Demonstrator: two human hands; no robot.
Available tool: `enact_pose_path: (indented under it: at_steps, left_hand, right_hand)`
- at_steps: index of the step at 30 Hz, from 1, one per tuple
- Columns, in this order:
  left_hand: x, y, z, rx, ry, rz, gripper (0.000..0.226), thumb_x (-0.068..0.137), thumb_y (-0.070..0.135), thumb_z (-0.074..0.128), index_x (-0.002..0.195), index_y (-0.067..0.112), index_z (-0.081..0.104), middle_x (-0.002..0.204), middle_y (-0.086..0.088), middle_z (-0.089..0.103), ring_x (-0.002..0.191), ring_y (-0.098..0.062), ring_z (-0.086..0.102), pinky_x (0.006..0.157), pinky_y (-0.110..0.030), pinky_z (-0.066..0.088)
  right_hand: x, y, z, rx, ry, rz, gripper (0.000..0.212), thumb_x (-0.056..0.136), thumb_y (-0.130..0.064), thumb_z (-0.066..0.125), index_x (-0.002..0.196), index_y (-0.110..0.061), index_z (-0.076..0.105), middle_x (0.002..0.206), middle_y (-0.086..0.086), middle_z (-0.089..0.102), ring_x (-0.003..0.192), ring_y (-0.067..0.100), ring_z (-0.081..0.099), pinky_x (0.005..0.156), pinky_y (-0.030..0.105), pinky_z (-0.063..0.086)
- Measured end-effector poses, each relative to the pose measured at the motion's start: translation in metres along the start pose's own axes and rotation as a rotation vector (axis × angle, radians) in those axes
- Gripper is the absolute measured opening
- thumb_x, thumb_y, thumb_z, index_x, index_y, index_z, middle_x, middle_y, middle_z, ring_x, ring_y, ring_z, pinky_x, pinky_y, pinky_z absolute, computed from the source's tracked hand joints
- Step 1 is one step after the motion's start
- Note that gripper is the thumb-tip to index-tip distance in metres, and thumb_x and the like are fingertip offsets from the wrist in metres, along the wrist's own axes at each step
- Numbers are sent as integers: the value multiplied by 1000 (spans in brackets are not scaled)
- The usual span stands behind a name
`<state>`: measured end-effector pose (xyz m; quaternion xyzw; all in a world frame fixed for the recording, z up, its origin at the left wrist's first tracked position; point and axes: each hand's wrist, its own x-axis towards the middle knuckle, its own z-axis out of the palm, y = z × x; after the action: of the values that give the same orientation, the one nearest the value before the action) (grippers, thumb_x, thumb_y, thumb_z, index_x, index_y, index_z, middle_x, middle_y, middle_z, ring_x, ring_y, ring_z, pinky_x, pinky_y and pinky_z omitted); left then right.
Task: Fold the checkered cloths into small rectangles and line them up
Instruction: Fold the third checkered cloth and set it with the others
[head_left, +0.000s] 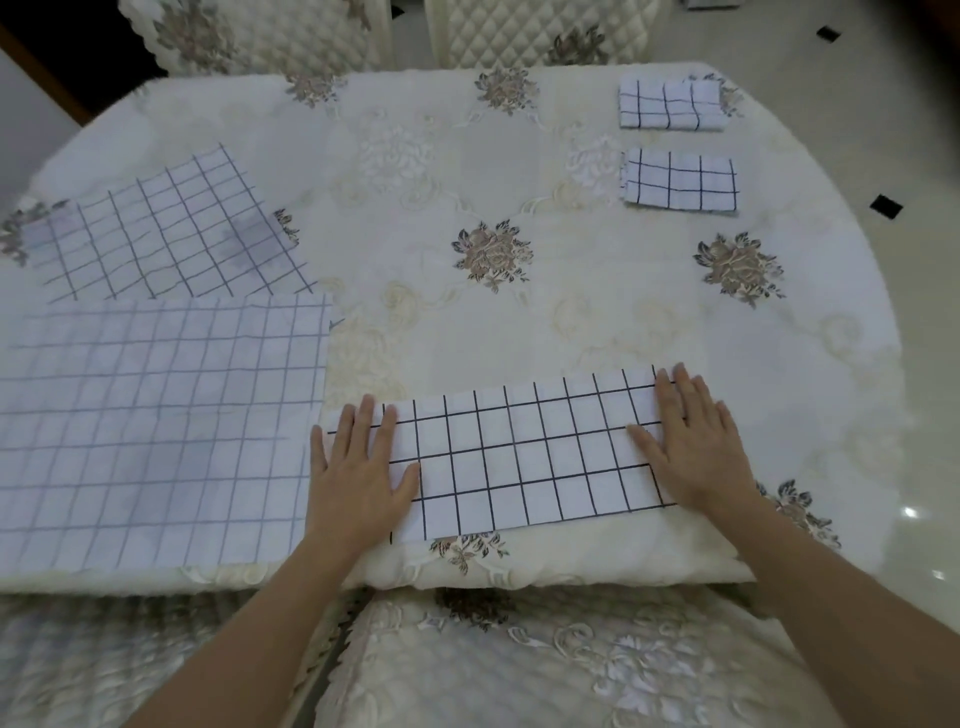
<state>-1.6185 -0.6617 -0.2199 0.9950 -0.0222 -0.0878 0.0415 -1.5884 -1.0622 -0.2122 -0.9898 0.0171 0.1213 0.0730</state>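
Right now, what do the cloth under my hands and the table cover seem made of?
The cloth: thin woven fabric, probably cotton, matte; it lies flat with crisp folded edges. The table cover: thicker cream fabric, slight sheen, raised embroidered flowers.

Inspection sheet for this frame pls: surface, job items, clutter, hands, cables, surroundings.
Surface: table under a cream embroidered tablecloth with floral motifs.
Job's things: far folded cloth and near folded cloth lined up at the far right, apart; long strip, partly folded, at the near edge; near flat cloth overlaps far flat cloth at the left.
Clutter: nothing seen.
Grippers: left hand and right hand lie flat, pressing the strip's two ends.
Cables: nothing seen.
Surroundings: quilted chair backs beyond the table; glossy floor at the right.
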Motion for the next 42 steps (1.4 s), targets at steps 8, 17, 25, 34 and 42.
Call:
enact_pose_path:
  at_steps: [8,17,25,34,42]
  left_hand:
    - [46,99,-49,4,129,465,52,93,43,43,137,17,54,146,-5,52,137,-26,46,119,-59,16]
    - [124,240,-59,135,-54,1205,34,83,10,68,117,14,68,122,-8,66,109,-33,61,102,-47,43]
    - [152,306,-58,294,-236,1391,45,94,29,59,138,27,51,133,-1,52,117,-23,51,106,-39,35]
    - [168,322,-58,328,-337,1437,49,88,37,67,134,30,51,128,1,48,117,-20,47,97,-37,39]
    - [176,338,-62,310,-339,1428,38,93,35,63,130,31,56,124,2,52,118,-19,47,98,-35,36]
  right_hand:
    - [-54,10,-29,100,272,165,64,90,-22,66,147,-5,43,134,25,53,113,44,56,88,54,50]
    - [-68,6,-15,156,287,344,36,85,-25,69,117,-8,64,100,16,59,85,38,57,71,44,49]
    - [-49,3,-17,242,224,474,37,92,-46,59,111,-13,59,100,8,60,89,29,56,71,42,49]
    - [-35,6,-26,460,63,622,39,88,-55,63,106,-21,59,104,0,64,102,26,60,84,40,47]
    - [-30,21,-30,646,72,524,19,92,-34,66,106,-21,65,101,-3,47,92,23,59,78,35,48]
